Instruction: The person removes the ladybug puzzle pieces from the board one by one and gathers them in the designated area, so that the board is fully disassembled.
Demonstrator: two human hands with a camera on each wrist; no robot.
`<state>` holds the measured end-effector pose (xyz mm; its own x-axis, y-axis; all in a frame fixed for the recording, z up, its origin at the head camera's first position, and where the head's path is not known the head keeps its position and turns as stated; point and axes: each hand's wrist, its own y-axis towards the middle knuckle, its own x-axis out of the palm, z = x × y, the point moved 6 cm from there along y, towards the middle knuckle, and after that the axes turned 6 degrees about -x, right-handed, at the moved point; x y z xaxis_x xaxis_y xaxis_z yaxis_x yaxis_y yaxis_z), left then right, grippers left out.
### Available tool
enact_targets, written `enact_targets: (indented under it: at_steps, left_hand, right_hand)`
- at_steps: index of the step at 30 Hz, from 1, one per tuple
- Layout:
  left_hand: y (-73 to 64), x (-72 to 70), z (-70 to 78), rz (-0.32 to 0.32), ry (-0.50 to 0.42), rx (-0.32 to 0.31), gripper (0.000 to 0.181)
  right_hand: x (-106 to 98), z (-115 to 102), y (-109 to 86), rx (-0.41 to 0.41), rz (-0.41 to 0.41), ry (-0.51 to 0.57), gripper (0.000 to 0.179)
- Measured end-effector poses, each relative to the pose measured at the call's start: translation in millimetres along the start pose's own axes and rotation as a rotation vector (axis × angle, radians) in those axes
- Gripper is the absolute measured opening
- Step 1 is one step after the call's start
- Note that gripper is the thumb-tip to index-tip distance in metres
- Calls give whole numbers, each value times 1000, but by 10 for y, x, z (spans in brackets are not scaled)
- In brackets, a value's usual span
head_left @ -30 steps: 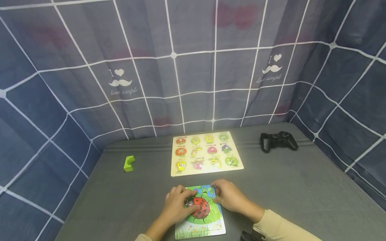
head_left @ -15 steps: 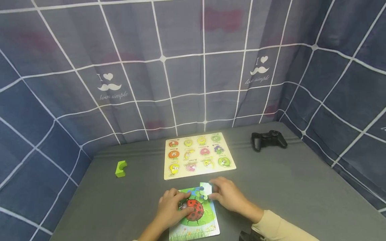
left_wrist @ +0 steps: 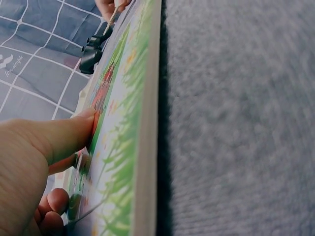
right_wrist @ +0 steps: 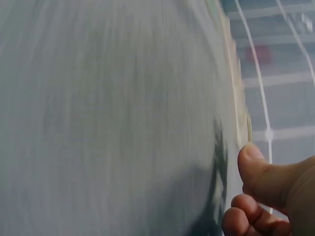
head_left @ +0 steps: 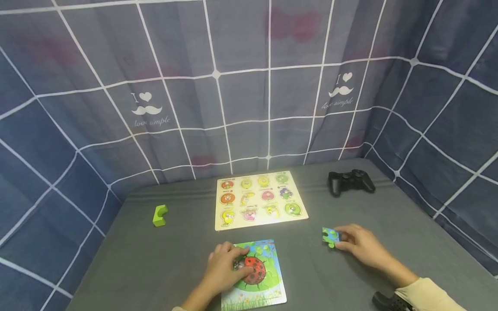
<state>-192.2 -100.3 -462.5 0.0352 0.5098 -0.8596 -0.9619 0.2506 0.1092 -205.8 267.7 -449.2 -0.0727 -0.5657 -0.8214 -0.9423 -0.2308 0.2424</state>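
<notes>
A ladybug jigsaw puzzle [head_left: 253, 298] in a flat board lies at the front middle of the table in the head view. My left hand [head_left: 225, 267] rests on its left side, thumb and forefinger spread over the ladybug's head. The left wrist view shows the left thumb [left_wrist: 74, 132] touching the picture. Well to the right of the board, my right hand [head_left: 362, 246] pinches a blue and green puzzle piece [head_left: 330, 236] by its edge, above the table. In the right wrist view the right thumb [right_wrist: 256, 167] shows, but the piece is hard to make out.
Behind the ladybug puzzle lies a fruit peg board [head_left: 260, 201]. A black game controller [head_left: 351, 182] sits at the back right. A green arch-shaped block [head_left: 159, 216] stands at the left. Checked cloth [head_left: 241, 95] hangs around the table.
The right hand has lifted a piece from the puzzle's upper right area and carried it to the right, away from the board. The left hand stays on the puzzle.
</notes>
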Motion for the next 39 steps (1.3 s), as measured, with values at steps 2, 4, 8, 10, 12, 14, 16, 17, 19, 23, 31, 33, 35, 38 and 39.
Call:
enact_targets:
  at_steps: [2, 4, 8, 10, 12, 14, 16, 17, 19, 23, 31, 33, 35, 38, 39]
  left_hand:
    - [4, -2, -3, 5, 3, 0, 55]
    - [7, -13, -3, 10, 1, -3, 55]
    - [-1, -14, 10, 5, -7, -5, 54]
    - [-5, 0, 18, -1, -6, -2, 54]
    - [-6, 14, 26, -5, -2, 3, 54]
    - [-7, 24, 27, -5, -2, 5, 54]
    - [-7, 27, 22, -4, -6, 3, 54]
    - [-6, 25, 18, -3, -8, 1, 54]
    - [-3, 19, 10, -1, -11, -2, 54]
    - [2, 11, 5, -3, -6, -2, 54]
    - [-22, 16, 13, -18, -10, 1, 55]
    - [-22, 13, 14, -13, -10, -1, 54]
    - [-19, 7, 15, -8, -14, -4, 54]
    - [-16, 5, 14, -10, -15, -6, 55]
    - [-16, 5, 13, -11, -14, -6, 55]
  right_hand:
    - [-108, 129, -21, -10, 20, -40, 38]
    - [-181, 220, -18, -32, 37, -73, 37]
    - [-230, 326, -12, -98, 57, -118, 36]
    - [-233, 356, -20, -119, 62, -131, 36]
    - [-238, 372, -27, -134, 69, -137, 36]
    - [-244, 379, -30, -139, 72, -141, 37]
    - [-253, 377, -23, -141, 73, -143, 38]
    - [-255, 375, -16, -140, 72, -143, 39]
    - [-257, 370, 4, -137, 63, -146, 40]
    - [-249, 372, 32, -113, 34, -155, 41]
    - [-229, 399, 23, -105, 10, -170, 41]
    - [-221, 404, 29, -108, 6, -169, 41]
    - [-215, 406, 39, -106, 1, -167, 42]
    - [-213, 403, 56, -109, 0, -167, 42]
    - [-215, 399, 59, -113, 4, -167, 42]
